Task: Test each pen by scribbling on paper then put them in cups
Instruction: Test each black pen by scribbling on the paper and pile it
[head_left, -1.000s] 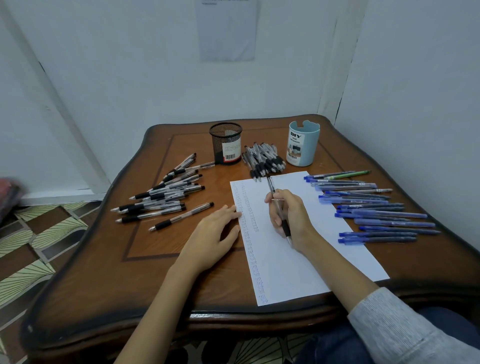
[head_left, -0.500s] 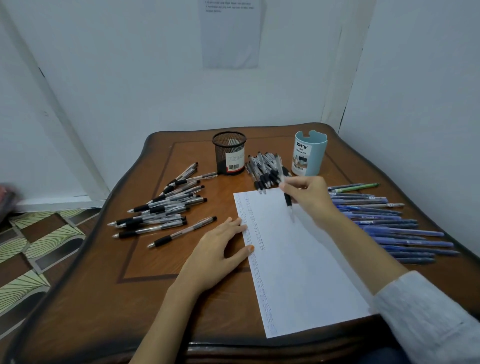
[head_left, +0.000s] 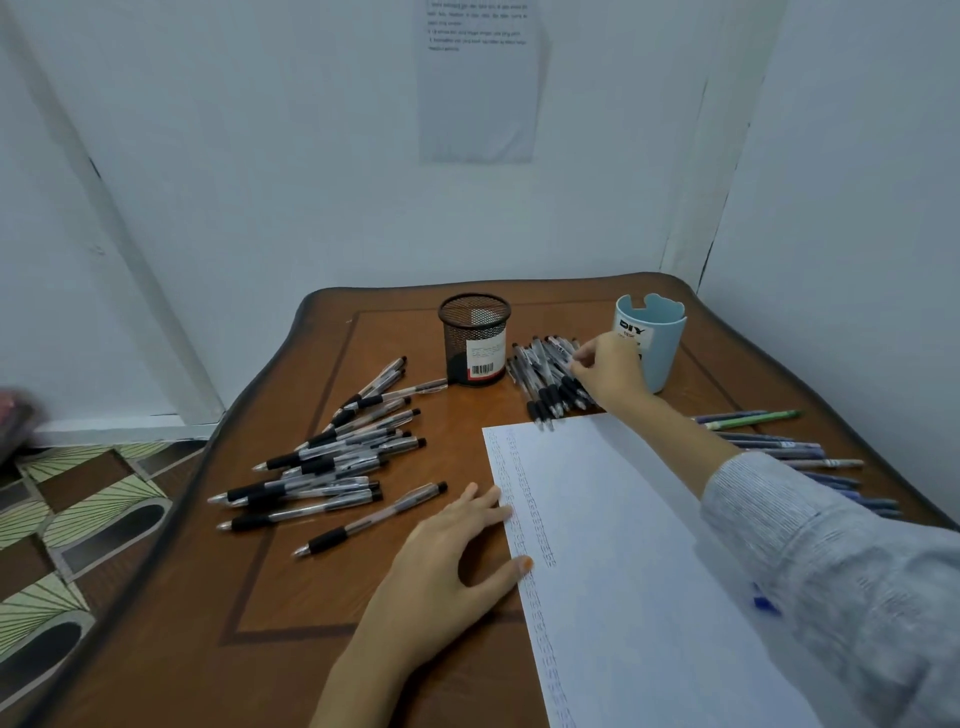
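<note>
A white paper sheet (head_left: 623, 545) with columns of scribbles along its left side lies on the wooden table (head_left: 291, 613). My left hand (head_left: 452, 561) rests flat on the table, fingers touching the paper's left edge. My right hand (head_left: 613, 374) reaches over the paper's far end to a pile of black pens (head_left: 545, 384) and pinches a black pen lying on top of it. That pile sits between a black mesh cup (head_left: 475, 338) and a light blue cup (head_left: 657, 338). No pens show in either cup.
Several black pens (head_left: 332, 457) lie scattered left of the paper. Blue pens and a green one (head_left: 769, 431) lie right of it, partly behind my sleeve. White walls close in behind and to the right. Patterned floor lies to the left.
My right hand lifted the black pen off the paper and carried it away from me to the middle pile. The camera view tilted up. My left hand stayed by the paper's edge.
</note>
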